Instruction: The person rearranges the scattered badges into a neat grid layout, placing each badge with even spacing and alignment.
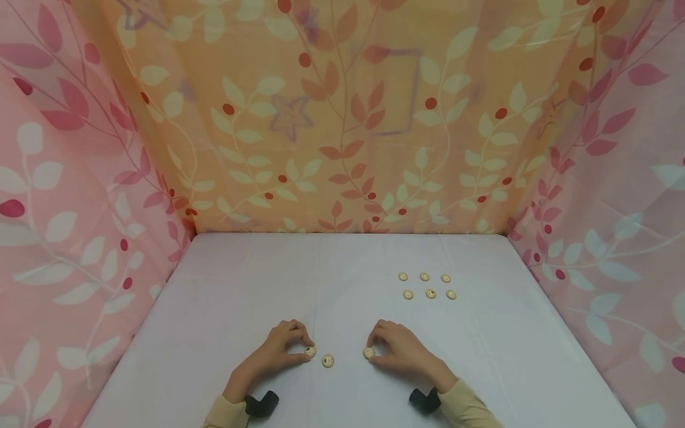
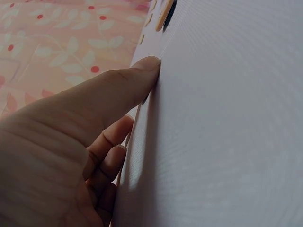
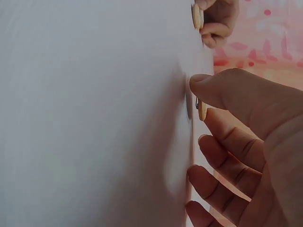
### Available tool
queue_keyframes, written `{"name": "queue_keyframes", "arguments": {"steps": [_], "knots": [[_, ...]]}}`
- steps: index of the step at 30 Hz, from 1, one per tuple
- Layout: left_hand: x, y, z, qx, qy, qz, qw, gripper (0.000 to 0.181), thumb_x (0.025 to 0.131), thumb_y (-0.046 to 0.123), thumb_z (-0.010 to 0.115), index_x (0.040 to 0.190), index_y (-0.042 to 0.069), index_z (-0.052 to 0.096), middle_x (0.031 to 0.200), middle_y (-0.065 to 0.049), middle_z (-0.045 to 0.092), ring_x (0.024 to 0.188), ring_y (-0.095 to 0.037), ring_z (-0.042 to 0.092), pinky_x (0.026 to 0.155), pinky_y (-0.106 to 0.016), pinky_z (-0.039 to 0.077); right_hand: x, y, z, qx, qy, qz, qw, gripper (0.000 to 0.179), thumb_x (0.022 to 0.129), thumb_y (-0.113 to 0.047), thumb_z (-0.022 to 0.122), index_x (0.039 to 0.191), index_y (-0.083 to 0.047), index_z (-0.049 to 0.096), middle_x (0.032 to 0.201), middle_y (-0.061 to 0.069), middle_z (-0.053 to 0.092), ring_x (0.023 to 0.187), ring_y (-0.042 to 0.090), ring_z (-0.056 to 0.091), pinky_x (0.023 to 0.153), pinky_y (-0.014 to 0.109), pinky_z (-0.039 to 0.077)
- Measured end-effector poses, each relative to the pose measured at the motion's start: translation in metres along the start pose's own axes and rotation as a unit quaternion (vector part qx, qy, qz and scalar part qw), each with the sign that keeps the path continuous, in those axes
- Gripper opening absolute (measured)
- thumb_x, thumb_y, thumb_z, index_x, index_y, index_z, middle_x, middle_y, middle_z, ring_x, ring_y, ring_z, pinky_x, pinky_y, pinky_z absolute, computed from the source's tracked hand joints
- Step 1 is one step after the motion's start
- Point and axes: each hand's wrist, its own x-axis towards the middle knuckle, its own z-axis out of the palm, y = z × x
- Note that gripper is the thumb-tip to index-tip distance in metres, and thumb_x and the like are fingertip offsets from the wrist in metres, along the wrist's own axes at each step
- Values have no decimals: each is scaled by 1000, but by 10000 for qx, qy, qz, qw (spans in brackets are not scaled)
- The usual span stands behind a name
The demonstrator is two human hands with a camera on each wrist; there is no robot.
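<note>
My left hand [image 1: 280, 346] pinches a small round wooden disc [image 1: 310, 352] with dark marks, thumb and forefinger at its edge. In the left wrist view the thumb covers most of that disc. A second disc [image 1: 328, 361], pale with a dark spot, lies on the white table just right of the left hand. Over on the right, my right hand [image 1: 398, 349] pinches another wooden disc [image 3: 202, 109] between thumb and forefinger. That disc is tipped on edge in the right wrist view, a thin dark curved line showing on its side. The other right fingers are loosely bent.
Several similar discs [image 1: 430, 293] lie in two rows on the table [image 1: 241, 279], beyond the right hand. Floral cloth hangs behind [image 1: 342, 119] and along both sides. Black wrist cameras [image 1: 262, 404] sit at both sleeve cuffs.
</note>
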Motion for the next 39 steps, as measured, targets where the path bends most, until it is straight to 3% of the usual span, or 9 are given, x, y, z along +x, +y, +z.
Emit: {"name": "queue_keyframes", "arguments": {"steps": [8,21,29,39], "knots": [[-1,-1,0,-44,-23,18,10000,18,75,43,73,90,40,63,102,20,50,98,-7,41,88,-43,31,-5,12,-9,-47,158,265,9995,20,75,-38,74,87,-28,62,88,-16,53,78,3,46,71,24,40],[-1,2,-1,22,-6,50,10000,18,75,39,73,91,38,64,103,19,51,99,-8,42,89,-43,31,-12,31,-15,-159,741,627,9951,23,70,-32,79,84,-26,62,86,-15,54,78,3,49,70,26,42],[-1,0,0,32,10,-2,10000,18,75,41,73,91,39,64,103,20,51,100,-8,42,90,-44,31,-13,41,-20,-290,938,1087,9892,19,72,-31,78,83,-26,63,82,-14,53,71,5,45,67,26,34],[-1,-3,1,41,-12,15,10000,18,75,41,73,90,39,64,102,21,50,98,-7,42,88,-41,32,-14,55,-26,-335,1059,1652,9800,22,70,-30,79,85,-24,63,81,-12,53,70,6,44,66,28,33]]}}
